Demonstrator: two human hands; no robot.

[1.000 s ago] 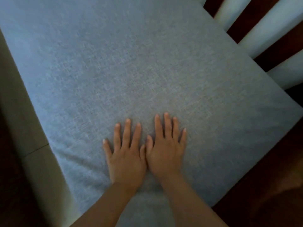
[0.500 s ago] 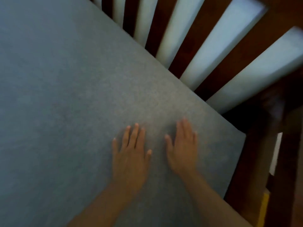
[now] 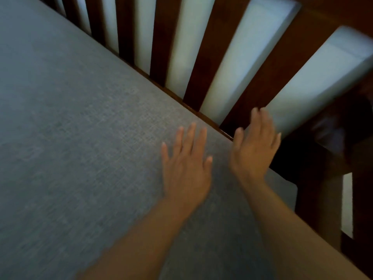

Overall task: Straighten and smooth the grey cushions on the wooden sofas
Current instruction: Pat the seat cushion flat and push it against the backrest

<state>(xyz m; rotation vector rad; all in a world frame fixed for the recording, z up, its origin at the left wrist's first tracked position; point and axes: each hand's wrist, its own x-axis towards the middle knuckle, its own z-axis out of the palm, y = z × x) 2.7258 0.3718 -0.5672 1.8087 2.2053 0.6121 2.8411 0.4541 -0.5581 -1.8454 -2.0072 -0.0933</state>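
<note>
Cushion [image 3: 90, 138] fills the sofa seat out to the slats [image 3: 238, 63] at 1 o'clock. Soft, grippy weave; both hands [image 3: 186, 168] [image 3: 253, 152] flat, fingers straight, slightly spread. I'd grab the edge to shift it.

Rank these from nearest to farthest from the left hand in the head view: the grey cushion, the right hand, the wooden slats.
1. Grey cushion: directly under the left hand, which lies flat on it.
2. Right hand: just to its right, at the cushion's edge, apart.
3. Wooden slats: beyond the cushion's edge, up and right.
</note>
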